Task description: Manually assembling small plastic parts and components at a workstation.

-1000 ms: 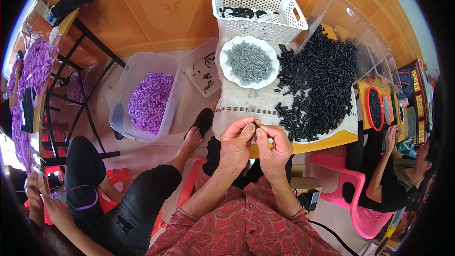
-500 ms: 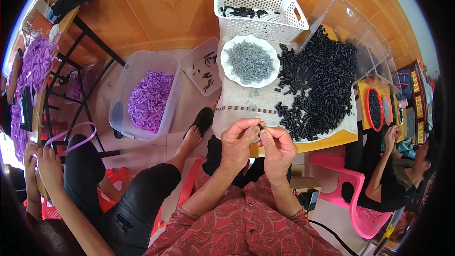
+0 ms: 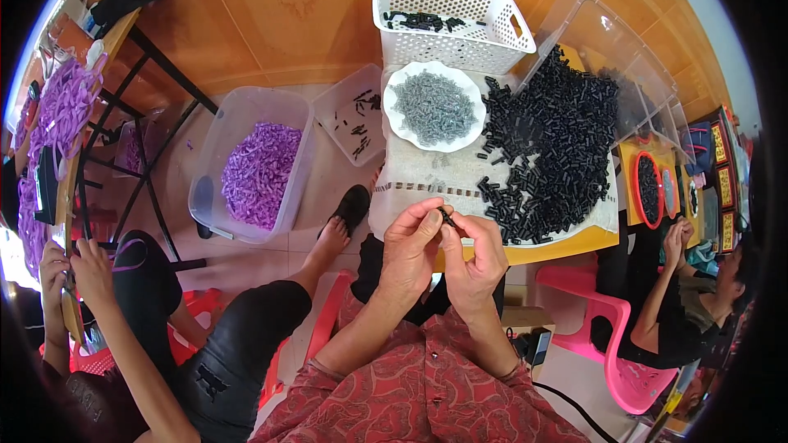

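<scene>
My left hand (image 3: 410, 238) and my right hand (image 3: 476, 261) meet in front of the table's near edge, both pinched with thumb against fingers. Between their fingertips is a small black tube-shaped piece (image 3: 445, 215), mostly covered by the fingers. Past my hands, a white scalloped plate (image 3: 395, 125) holds a heap of small clear-grey pieces (image 3: 433, 107). To its right spreads a big pile of short black tubes (image 3: 558, 156), on a light cloth (image 3: 414, 166). A few clear pieces lie loose on the cloth below the plate.
Behind the plate stands a white perforated basket (image 3: 455, 51) with some black pieces. A clear bin (image 3: 593, 12) tips over the pile. On the floor at left, a clear tub (image 3: 205, 172) holds purple pieces. Co-workers sit left and right; a pink chair (image 3: 611, 320) stands at right.
My hands have turned slightly, showing more of the black piece, and my right hand has shifted a little left. The left co-worker's hands moved, and the purple loop there has dropped.
</scene>
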Tool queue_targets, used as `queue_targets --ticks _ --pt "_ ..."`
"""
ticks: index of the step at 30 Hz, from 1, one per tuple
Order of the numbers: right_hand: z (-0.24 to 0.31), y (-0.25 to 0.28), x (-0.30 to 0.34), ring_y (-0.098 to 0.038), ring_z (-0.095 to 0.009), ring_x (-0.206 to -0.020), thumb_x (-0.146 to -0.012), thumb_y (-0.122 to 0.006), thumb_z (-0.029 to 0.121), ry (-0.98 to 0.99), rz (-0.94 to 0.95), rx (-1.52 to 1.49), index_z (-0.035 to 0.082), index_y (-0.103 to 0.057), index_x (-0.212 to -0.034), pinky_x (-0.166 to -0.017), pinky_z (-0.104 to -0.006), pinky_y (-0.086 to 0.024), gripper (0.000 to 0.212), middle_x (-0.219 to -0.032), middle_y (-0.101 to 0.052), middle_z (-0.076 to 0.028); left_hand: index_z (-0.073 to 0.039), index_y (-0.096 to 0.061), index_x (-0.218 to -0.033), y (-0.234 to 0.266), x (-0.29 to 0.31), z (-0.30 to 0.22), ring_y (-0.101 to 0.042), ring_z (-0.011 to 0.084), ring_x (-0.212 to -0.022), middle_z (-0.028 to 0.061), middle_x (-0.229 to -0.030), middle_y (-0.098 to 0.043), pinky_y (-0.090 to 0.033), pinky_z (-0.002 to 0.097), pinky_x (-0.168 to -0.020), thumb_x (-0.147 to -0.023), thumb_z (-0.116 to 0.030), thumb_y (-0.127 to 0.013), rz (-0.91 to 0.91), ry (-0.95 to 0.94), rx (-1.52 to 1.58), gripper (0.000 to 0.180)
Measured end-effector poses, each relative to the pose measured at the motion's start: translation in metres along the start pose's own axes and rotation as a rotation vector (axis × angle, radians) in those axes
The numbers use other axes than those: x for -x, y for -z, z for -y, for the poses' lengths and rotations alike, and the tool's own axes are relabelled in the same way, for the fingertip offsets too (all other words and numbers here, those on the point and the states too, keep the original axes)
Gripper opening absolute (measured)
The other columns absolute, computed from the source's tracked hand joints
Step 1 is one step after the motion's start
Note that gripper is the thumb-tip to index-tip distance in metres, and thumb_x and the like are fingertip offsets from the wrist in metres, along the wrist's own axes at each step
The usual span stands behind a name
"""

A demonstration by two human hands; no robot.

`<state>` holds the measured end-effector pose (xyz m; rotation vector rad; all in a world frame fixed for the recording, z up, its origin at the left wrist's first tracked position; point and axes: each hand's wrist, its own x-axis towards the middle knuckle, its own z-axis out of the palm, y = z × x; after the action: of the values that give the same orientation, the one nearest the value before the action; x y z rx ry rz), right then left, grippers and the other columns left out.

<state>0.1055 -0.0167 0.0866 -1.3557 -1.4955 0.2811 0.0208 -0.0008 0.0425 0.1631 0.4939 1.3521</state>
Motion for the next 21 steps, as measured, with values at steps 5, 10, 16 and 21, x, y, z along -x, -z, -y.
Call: queue_targets --ticks 5,10,16,21 --pt "-0.008 -0.001 0.0 -0.063 -0.023 -0.074 -0.078 -0.069 -0.008 0.158 -0.016 0.105 -0.001 -0.063 -0.097 -0.064 -0.0297 -0.051 0.021 -0.088 -0.064 -0.014 0.0 -0.062 -0.112 -0.004 0.001 -0.002 -0.06 0.0126 -0.092 0.0083 -0.102 -0.066 -0.048 0.0254 -0.084 -0.091 -0.004 -0.061 -0.007 0.001 -0.013 0.021" --pt "-0.007 -0.004 0.001 -0.064 -0.025 -0.07 -0.077 -0.069 -0.008 0.197 -0.022 0.123 -0.001 -0.063 -0.094 -0.059 -0.0312 -0.052 0.02 -0.086 -0.064 -0.014 0.0 -0.064 -0.111 -0.002 0.003 -0.002 -0.06 0.0106 -0.087 0.0083 -0.099 -0.067 -0.047 0.0221 -0.078 -0.091 -0.003 -0.061 -0.053 -0.062 -0.136 0.02" --pt "-0.012 0.003 -0.001 -0.064 -0.024 -0.069 -0.074 -0.071 -0.009 0.178 0.033 0.113 -0.001 -0.062 -0.089 -0.059 -0.0298 -0.053 0.019 -0.083 -0.065 -0.013 0.0 -0.064 -0.11 0.0 0.003 -0.003 -0.06 0.01 -0.083 0.007 -0.097 -0.067 -0.047 0.0218 -0.075 -0.091 -0.003 -0.061 -0.062 -0.02 -0.132 0.019" --pt "-0.014 0.003 0.001 -0.065 -0.021 -0.067 -0.073 -0.071 -0.008 0.102 0.049 0.011 0.0 -0.063 -0.085 -0.06 -0.0282 -0.052 0.017 -0.082 -0.065 -0.013 0.0 -0.064 -0.11 0.0 0.004 -0.001 -0.06 0.0105 -0.083 0.0076 -0.097 -0.067 -0.047 0.0223 -0.076 -0.091 -0.003 -0.06 -0.078 0.018 -0.09 0.02"
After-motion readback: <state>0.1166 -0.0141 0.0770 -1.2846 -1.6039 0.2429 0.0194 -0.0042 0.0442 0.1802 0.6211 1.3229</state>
